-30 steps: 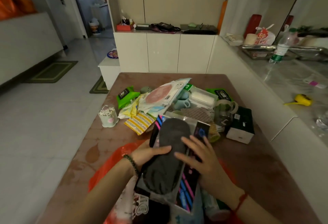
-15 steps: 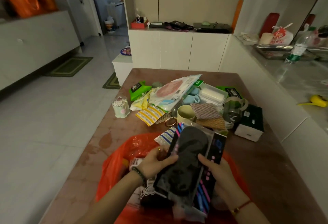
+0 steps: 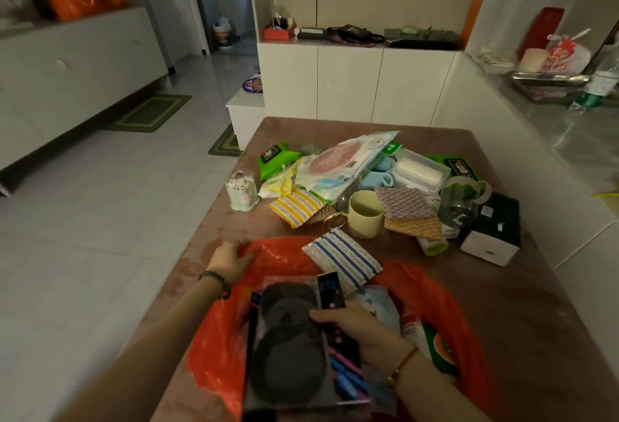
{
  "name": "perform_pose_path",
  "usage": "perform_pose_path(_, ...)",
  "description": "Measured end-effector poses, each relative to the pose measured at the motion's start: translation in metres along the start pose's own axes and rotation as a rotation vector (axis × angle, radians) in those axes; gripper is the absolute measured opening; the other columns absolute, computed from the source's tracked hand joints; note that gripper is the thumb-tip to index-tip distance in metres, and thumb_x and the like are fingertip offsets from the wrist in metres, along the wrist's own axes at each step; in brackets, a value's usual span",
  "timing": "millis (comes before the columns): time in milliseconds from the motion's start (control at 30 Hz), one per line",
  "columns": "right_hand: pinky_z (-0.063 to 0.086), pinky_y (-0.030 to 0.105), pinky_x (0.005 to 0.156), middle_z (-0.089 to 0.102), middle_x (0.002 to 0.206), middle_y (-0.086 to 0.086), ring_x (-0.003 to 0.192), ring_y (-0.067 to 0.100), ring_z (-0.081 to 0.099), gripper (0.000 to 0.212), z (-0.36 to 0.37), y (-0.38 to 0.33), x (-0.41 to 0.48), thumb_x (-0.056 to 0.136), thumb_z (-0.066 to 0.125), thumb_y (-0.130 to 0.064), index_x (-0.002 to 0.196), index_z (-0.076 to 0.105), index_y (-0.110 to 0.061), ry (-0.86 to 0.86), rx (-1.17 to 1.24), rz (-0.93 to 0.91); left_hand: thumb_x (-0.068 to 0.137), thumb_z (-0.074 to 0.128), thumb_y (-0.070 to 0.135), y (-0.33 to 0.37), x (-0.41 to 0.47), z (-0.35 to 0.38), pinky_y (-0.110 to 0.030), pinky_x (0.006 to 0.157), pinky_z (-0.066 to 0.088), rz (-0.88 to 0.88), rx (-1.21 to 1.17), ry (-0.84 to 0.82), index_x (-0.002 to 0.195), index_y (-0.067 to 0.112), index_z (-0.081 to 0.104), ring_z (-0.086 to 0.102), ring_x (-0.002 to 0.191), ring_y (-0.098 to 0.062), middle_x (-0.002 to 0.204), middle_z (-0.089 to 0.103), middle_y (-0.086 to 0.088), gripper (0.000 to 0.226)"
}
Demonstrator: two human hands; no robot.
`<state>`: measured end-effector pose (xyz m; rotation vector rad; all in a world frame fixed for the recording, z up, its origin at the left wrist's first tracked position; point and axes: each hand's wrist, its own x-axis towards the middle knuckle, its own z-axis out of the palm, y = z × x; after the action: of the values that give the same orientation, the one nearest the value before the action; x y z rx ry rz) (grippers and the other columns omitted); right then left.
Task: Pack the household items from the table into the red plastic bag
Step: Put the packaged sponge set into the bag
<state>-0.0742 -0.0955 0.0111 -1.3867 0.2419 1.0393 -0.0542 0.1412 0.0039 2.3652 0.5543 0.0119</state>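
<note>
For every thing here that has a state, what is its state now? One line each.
red plastic bag: mouth open
dark package: partly inside the bag
left hand: grips the bag's rim
right hand: holds the dark package
cream cup: upright, not yet packed
glass jug: upright

The black pack [image 3: 291, 348] covers most of what lies inside the red bag [image 3: 214, 354], and the bag's near end runs off the bottom edge. The right hand [image 3: 363, 331] holds the pack with its thumb on top; its other fingers are hidden under it. The left hand [image 3: 231, 261] grips the bag's rim, and some of its fingers are lost in the red folds. A green and white pack [image 3: 440, 349] in the bag shows only partly past the right wrist. The blue cups [image 3: 380, 177] sit mostly under the big white pack [image 3: 341, 164]. The bottle [image 3: 601, 85] is cut by the right edge. The words on the packs are too small to read.
</note>
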Motion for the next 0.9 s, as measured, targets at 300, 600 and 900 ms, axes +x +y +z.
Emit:
perform_pose_path(300, 0.048, 0.020, 0.063, 0.061, 0.089, 0.011, 0.081, 0.025, 0.059, 0.022, 0.053, -0.021, 0.055, 0.085, 0.054, 0.001, 0.108, 0.055, 0.000, 0.479, -0.113, -0.315, 0.085, 0.053, -0.005, -0.002, -0.022, -0.033, -0.001, 0.063, 0.042, 0.311, -0.322, 0.128, 0.081, 0.021, 0.059, 0.058, 0.065, 0.015, 0.074, 0.057, 0.013, 0.026)
perform_pose_path(600, 0.039, 0.024, 0.063, 0.065, 0.087, 0.016, 0.082, 0.026, 0.062, 0.041, 0.052, -0.025, 0.047, 0.089, 0.054, -0.039, 0.091, 0.061, 0.001, 0.298, -0.917, -0.381, 0.084, 0.060, 0.005, -0.011, -0.029, -0.032, 0.001, 0.062, 0.042, 0.266, -0.319, 0.040, 0.075, 0.029, 0.059, 0.058, 0.061, 0.015, 0.072, 0.062, 0.011, 0.026)
perform_pose_path(900, 0.040, 0.040, 0.104, 0.052, 0.131, 0.012, 0.122, 0.027, 0.049, 0.058, -0.016, -0.065, 0.055, 0.081, 0.066, -0.015, 0.132, 0.041, -0.008, 0.618, -0.877, -0.624, 0.083, 0.063, 0.016, -0.019, -0.028, -0.045, -0.018, 0.071, 0.050, 0.235, -0.286, -0.050, 0.077, 0.028, 0.062, 0.063, 0.076, -0.016, 0.078, 0.067, 0.005, 0.014)
